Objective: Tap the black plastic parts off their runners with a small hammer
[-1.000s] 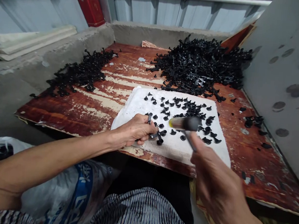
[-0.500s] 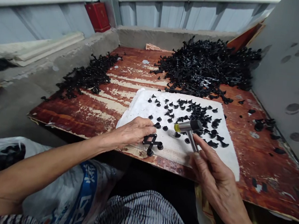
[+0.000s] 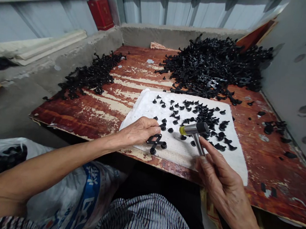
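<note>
My left hand (image 3: 138, 131) rests on a white pad (image 3: 176, 154) with its fingers closed on a black cross-shaped plastic part (image 3: 156, 142). My right hand (image 3: 218, 175) grips the metal handle of a small hammer (image 3: 194, 129), whose head hovers just above the pad to the right of that part. Several small black caps (image 3: 202, 116) lie scattered over the pad beyond the hammer.
The pad lies on a worn red wooden board (image 3: 101, 107). A large heap of black parts (image 3: 216, 68) fills the board's back right, a smaller heap (image 3: 89, 77) sits at the left. A grey wall (image 3: 297, 68) rises on the right, a printed sack (image 3: 79, 196) at my lap.
The hammer has come down from a blurred swing and now hangs still over the pad. My left hand has turned and shifted the black part slightly on the pad.
</note>
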